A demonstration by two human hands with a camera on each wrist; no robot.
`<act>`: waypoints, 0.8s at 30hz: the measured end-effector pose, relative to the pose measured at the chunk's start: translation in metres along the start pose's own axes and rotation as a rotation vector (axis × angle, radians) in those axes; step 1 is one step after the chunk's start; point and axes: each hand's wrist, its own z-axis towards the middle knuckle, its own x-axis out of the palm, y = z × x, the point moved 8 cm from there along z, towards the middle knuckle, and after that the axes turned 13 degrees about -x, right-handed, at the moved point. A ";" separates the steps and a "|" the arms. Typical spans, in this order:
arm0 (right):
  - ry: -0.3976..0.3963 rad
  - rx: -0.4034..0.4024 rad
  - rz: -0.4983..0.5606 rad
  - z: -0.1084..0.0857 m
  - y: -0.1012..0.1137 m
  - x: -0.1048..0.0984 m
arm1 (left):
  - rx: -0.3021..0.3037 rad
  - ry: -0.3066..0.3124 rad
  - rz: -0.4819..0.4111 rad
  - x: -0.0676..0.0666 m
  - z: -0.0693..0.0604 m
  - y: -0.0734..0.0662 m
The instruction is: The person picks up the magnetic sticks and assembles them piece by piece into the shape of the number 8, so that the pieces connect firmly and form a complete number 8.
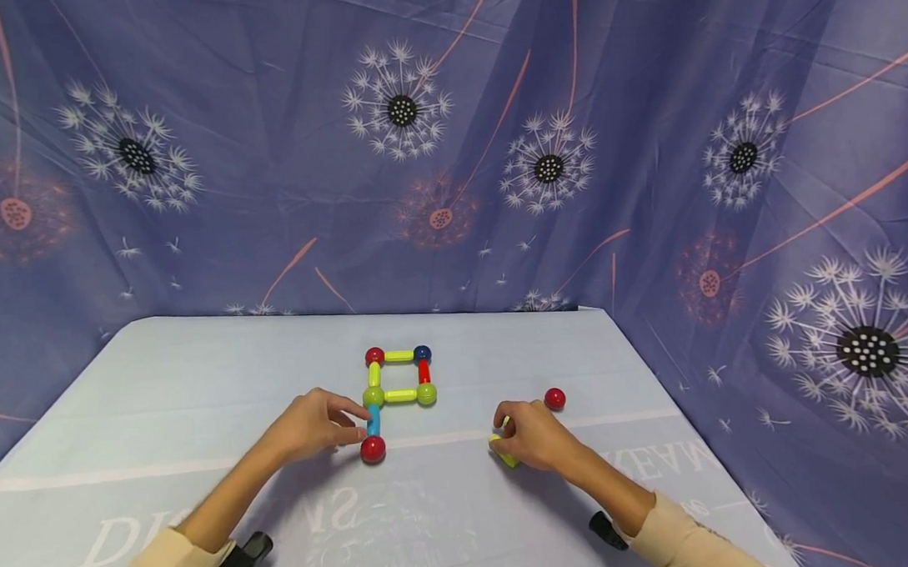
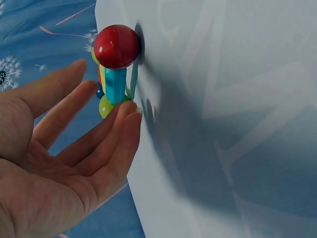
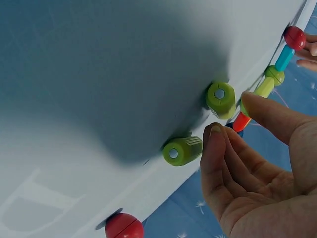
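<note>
In the head view, a flat square of magnetic rods and balls [image 1: 400, 395] lies on the table, a light-blue rod [image 1: 374, 420] running from its near-left corner to a red ball [image 1: 373, 449]. My left hand [image 1: 319, 423] is beside this blue rod, thumb and fingers apart; the left wrist view shows its fingertips close to the rod [image 2: 116, 85], though contact is unclear. Over two loose yellow-green rods, my right hand [image 1: 533, 435] has thumb and index finger parted. The right wrist view shows one rod [image 3: 220, 100] near the fingertips and another [image 3: 182, 150] beside them.
A loose red ball [image 1: 555, 398] sits just beyond the right hand. The white-covered table [image 1: 202, 367] ends at a blue dandelion-print cloth [image 1: 284, 156] at the back and right side.
</note>
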 end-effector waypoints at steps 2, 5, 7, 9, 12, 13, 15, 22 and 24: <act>0.006 0.000 -0.003 -0.001 -0.001 0.001 | 0.034 0.016 0.030 0.003 -0.001 -0.002; 0.010 -0.004 0.003 -0.002 -0.001 0.003 | 0.067 0.039 0.045 0.007 -0.002 -0.003; 0.010 -0.018 0.002 -0.003 0.000 0.002 | 0.085 0.047 0.049 0.008 -0.003 -0.003; 0.014 -0.029 0.004 -0.003 0.002 0.002 | 0.095 0.053 0.039 0.010 -0.003 -0.003; 0.025 -0.038 0.002 -0.004 0.003 0.004 | 0.123 0.065 0.024 0.012 -0.002 -0.004; 0.031 -0.037 0.004 -0.005 0.003 0.004 | 0.136 0.067 0.018 0.013 -0.002 -0.004; 0.036 -0.035 0.008 -0.006 0.004 0.004 | 0.159 0.076 0.007 0.015 -0.002 -0.005; 0.043 -0.022 0.013 -0.006 0.005 0.004 | 0.231 0.105 0.002 0.017 -0.002 -0.009; 0.044 -0.017 0.013 -0.006 0.005 0.004 | 0.241 0.118 -0.001 0.018 -0.001 -0.009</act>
